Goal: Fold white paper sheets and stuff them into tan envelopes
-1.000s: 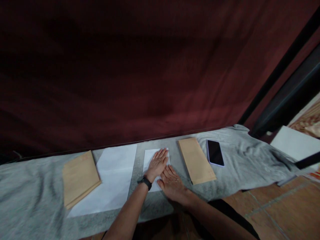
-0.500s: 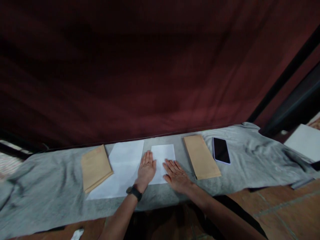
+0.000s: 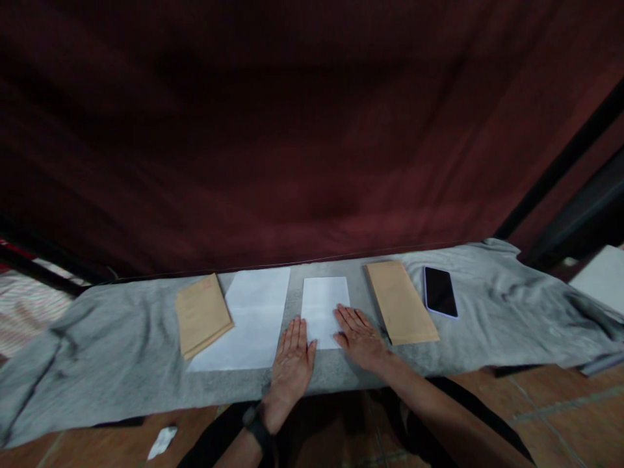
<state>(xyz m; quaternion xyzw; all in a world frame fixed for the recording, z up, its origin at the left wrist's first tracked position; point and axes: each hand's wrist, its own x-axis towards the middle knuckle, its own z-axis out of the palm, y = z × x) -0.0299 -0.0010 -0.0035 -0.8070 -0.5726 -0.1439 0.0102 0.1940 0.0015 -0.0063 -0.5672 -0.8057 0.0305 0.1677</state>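
A folded white sheet of paper (image 3: 324,309) lies flat between my two hands. My left hand (image 3: 293,356), with a dark watch on the wrist, rests open at its lower left edge, fingers stretched out. Flat over the paper's right edge lies my right hand (image 3: 359,337), also open. To the left is a larger white sheet (image 3: 258,318), partly covered by a stack of brown envelopes (image 3: 202,315). A second stack of brown envelopes (image 3: 402,302) lies just right of my right hand.
A grey cloth (image 3: 497,312) covers the long narrow surface. Farther right on it lies a phone (image 3: 441,292) with a dark screen and pale purple case. Behind hangs a dark red curtain (image 3: 312,162). A crumpled white scrap (image 3: 162,442) sits on the tiled floor.
My left hand has slid down toward the near edge of the folded paper. My right hand stays at the right edge. The whole view has shifted slightly.
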